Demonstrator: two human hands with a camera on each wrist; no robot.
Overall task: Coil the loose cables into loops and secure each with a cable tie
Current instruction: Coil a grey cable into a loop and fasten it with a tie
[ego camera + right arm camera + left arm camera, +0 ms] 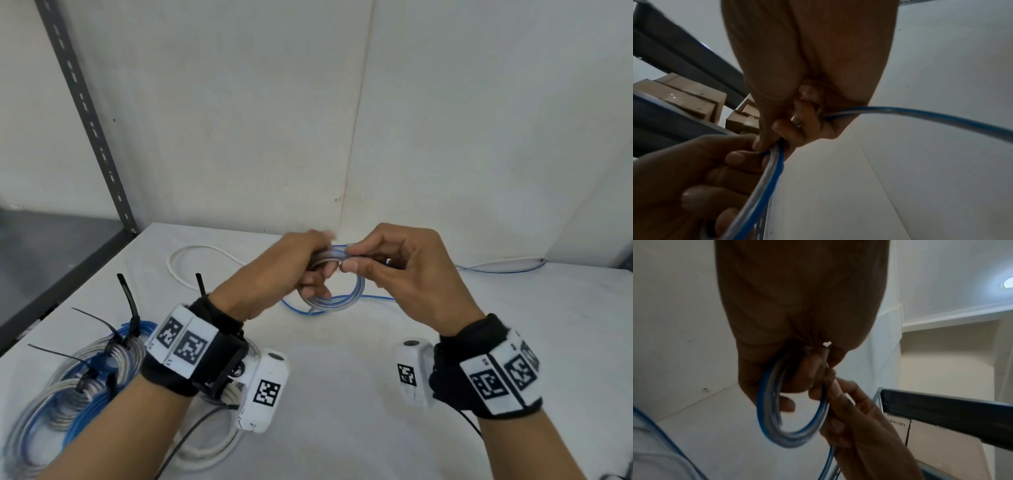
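Observation:
A blue and clear cable (pixel 346 296) hangs as a small coil (pixel 791 433) above the middle of the white table (pixel 342 394). My left hand (pixel 308 263) grips the top of the coil with its fingers curled through the loops. My right hand (pixel 373 260) pinches the same cable (pixel 920 113) just to the right. The cable's loose tail (pixel 496 267) trails right across the table. A loose white cable (pixel 191 253) lies behind the left hand.
Coiled blue and clear cables bound with black cable ties (pixel 126 298) lie at the table's front left. A white coiled cable (pixel 205 452) lies under my left wrist. A grey metal shelf upright (pixel 85 113) stands at the left, walls behind.

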